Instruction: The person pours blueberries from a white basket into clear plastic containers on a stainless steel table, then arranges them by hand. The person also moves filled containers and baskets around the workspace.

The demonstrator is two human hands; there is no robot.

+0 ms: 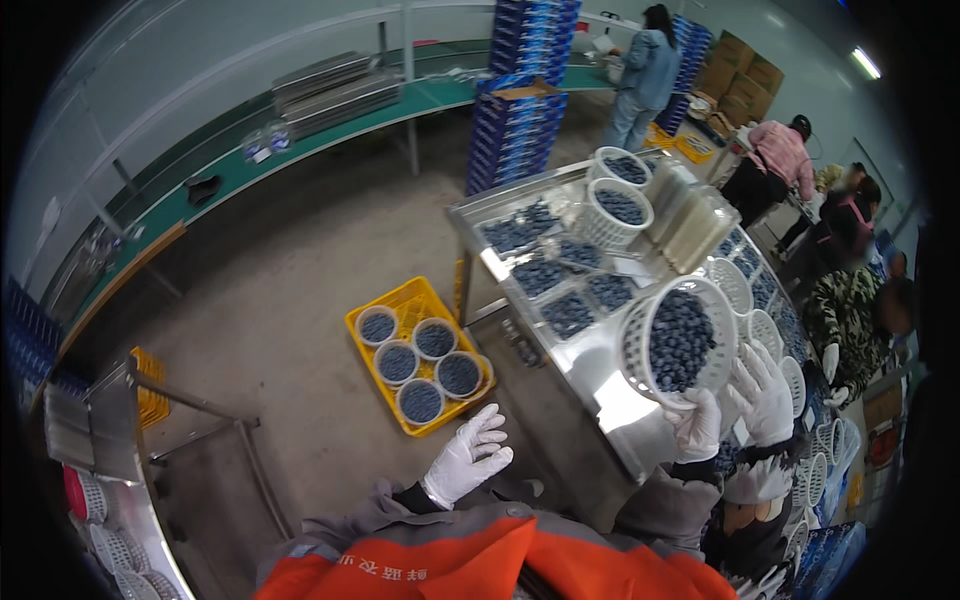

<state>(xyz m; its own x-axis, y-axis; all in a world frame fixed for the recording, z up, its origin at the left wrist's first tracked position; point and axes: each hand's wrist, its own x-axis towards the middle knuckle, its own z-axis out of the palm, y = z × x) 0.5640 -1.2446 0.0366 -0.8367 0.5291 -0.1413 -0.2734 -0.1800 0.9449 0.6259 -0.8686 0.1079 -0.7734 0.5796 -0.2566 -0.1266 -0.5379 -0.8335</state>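
My left hand (469, 456), in a white glove, is raised over the floor near a yellow crate (367, 376), fingers apart and holding nothing. The crate holds several white tubs of blueberries (420, 401). My right hand (694, 426), also gloved, pinches the near rim of a white perforated plastic basket (636, 349), which is tilted and holds blueberries (679, 341). A co-worker's gloved hand (761, 394) is just right of that basket. Beyond it, clear plastic punnets of blueberries (568, 313) and two more baskets (619, 217) stand on the steel table (585, 367).
Stacked clear lids or trays (694, 217) stand on the table, and several white baskets (763, 334) line its right part. A stack of blue cartons (510, 135) is behind. At left are a metal stand (244, 427) and a long green bench (311, 150). Several people are at right and behind.
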